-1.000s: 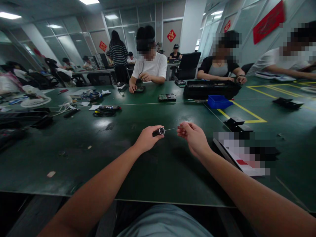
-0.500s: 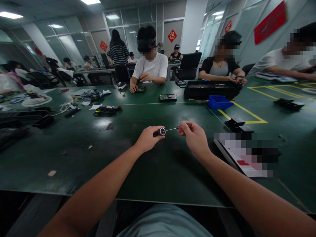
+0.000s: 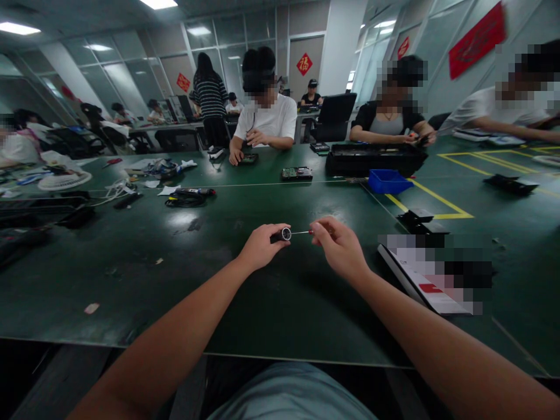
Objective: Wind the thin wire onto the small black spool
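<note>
Above the middle of the green table [image 3: 175, 291], my left hand [image 3: 261, 245] is closed around a dark cylindrical part [image 3: 286, 234] with a pale ring at its end. The ringed end faces right and toward me; the fingers cover the rest. Facing it, my right hand [image 3: 339, 242] pinches a screwdriver [image 3: 301, 233] by its red handle. Its thin metal shaft lies nearly level and its tip meets the ringed end. Whether the tip sits in a screw is too small to tell.
Beyond my hands are a blue bin [image 3: 388, 181], a long black housing [image 3: 376, 158], a circuit board [image 3: 297, 174] and coiled black cable [image 3: 189, 197]. A box-like white item [image 3: 413, 280] lies by my right forearm. Black brackets [image 3: 422, 223] lie further right. Co-workers sit across the table.
My right hand has shifted slightly left and down, its grip turned, and the screwdriver shaft lies more level. My left hand and the cylindrical part have barely moved.
</note>
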Tool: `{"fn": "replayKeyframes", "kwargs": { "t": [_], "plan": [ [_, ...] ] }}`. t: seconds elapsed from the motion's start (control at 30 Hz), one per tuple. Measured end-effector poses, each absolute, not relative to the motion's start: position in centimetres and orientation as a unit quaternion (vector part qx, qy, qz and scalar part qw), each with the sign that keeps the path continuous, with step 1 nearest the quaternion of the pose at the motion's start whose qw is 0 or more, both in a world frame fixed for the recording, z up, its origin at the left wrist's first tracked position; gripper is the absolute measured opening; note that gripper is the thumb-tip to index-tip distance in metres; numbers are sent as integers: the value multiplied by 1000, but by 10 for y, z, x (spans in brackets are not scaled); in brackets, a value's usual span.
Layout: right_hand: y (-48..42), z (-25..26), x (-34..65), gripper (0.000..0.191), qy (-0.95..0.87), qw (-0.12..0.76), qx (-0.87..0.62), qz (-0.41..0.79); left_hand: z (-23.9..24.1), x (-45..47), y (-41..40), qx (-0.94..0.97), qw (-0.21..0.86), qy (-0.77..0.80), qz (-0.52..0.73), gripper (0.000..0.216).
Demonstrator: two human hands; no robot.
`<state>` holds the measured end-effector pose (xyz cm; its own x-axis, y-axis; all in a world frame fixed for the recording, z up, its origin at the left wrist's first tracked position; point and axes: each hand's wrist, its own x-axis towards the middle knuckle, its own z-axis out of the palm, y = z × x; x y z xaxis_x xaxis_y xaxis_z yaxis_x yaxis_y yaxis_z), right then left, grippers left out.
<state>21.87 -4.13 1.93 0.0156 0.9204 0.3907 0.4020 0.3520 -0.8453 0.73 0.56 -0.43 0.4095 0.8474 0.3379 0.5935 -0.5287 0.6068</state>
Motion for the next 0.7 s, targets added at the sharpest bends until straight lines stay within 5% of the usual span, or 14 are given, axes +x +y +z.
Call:
{"fn": "replayKeyframes", "kwargs": {
  "t": [0.1,0.37,0.7],
  "plan": [
    [-41,19,219,37,-650,487,-523,257,-4,8,5,815,204,443,313,38],
    [-38,10,221,22,-652,488,-510,275,-4,7,6,811,209,446,315,38],
    [-30,8,214,26,-462,642,-418,447,0,8,4,808,198,431,349,40]
  ]
}}
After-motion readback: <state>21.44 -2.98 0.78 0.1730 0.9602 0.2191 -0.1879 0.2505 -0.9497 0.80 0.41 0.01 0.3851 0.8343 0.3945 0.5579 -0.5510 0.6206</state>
